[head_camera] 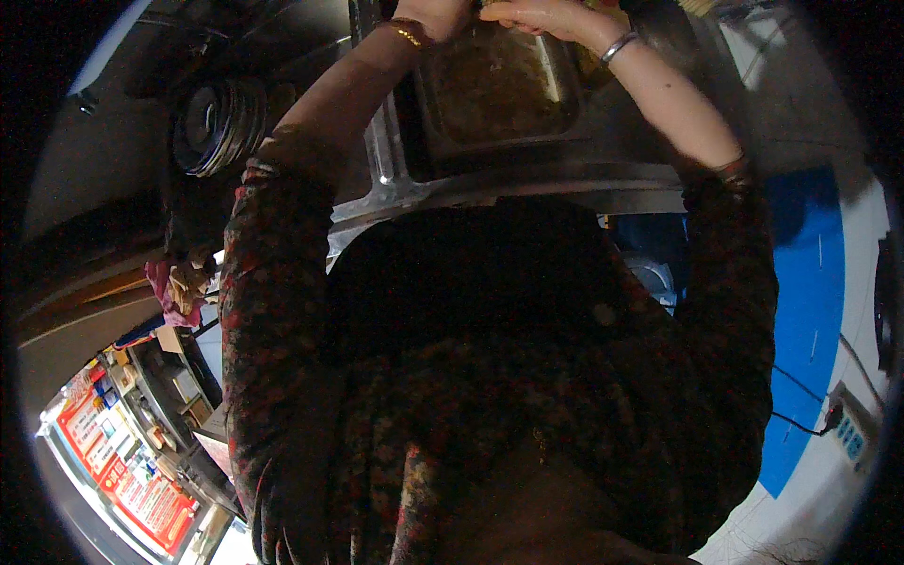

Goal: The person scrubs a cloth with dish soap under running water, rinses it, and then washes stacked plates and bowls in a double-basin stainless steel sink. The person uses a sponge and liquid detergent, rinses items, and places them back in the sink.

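Note:
Both of my hands are close together at the top edge of the head view, above a rectangular metal basin (498,92) of murky brownish liquid. My left hand (441,15), with a gold bracelet at the wrist, is partly cut off by the picture's edge. Opposite it, my right hand (544,18) has its fingers stretched toward the left one, a silver bangle around the wrist. Something small and dark lies between the fingertips, too dim to name. Whether either hand grips it cannot be told.
A stack of plates (212,127) stands at the left. The basin's metal rim (395,191) runs close in front of my body. At the right are a blue panel (809,282) and a power strip (847,431) with a cable. Shelves with boxes (162,409) are at lower left.

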Tool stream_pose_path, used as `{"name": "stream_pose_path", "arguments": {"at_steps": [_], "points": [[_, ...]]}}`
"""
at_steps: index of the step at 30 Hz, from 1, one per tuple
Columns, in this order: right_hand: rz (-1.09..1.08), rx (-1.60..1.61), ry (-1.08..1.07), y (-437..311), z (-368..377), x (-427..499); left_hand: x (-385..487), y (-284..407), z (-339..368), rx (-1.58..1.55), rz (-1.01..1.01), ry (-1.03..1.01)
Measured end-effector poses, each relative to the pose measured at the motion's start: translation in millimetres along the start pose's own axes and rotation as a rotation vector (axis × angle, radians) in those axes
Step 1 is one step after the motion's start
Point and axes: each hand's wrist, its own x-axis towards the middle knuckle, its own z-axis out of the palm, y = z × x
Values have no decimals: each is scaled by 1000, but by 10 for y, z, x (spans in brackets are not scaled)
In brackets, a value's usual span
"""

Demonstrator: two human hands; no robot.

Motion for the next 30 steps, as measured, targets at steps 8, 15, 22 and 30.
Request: {"name": "stream_pose_path", "arguments": {"at_steps": [8, 15, 22, 30], "points": [[-188, -41, 19, 455, 83, 33, -370, -24, 181, -1080, -319, -209], [-111, 274, 221, 1160, 347, 196, -628, 1, 271, -878, -554, -367], [-240, 188, -248, 1095, 492, 68, -651, 143, 430, -1431, -474, 118], [-30, 373, -172, 904, 519, -57, -492, 115, 295, -2065, -1054, 43]]}}
